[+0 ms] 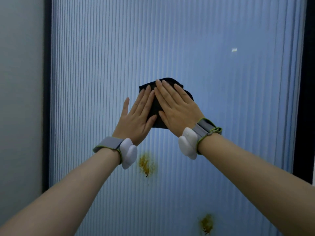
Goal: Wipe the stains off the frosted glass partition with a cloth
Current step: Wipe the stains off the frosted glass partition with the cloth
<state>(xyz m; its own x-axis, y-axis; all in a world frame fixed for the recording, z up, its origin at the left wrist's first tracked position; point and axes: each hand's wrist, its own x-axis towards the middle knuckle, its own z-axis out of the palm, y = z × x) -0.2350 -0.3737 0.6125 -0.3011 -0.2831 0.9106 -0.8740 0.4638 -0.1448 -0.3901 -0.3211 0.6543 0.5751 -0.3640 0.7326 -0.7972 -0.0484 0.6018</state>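
A ribbed frosted glass partition (221, 103) fills the view. A dark cloth (156, 108) lies flat against it near the middle. My left hand (136, 118) presses on the cloth's left part with straight fingers, its little finger out on bare glass. My right hand (177, 108) lies flat over the cloth's right part, and its fingertips touch those of the left hand. A yellow-brown stain (146, 163) shows on the glass below my left wrist. A second stain (206, 223) sits lower right. Both stains are apart from the cloth.
A black frame runs down the glass's left side (47, 99) and right side (306, 99). A pale wall (20, 99) stands left of the frame. A small bright speck (234, 49) marks the upper right glass. Each wrist carries a grey band with a white device.
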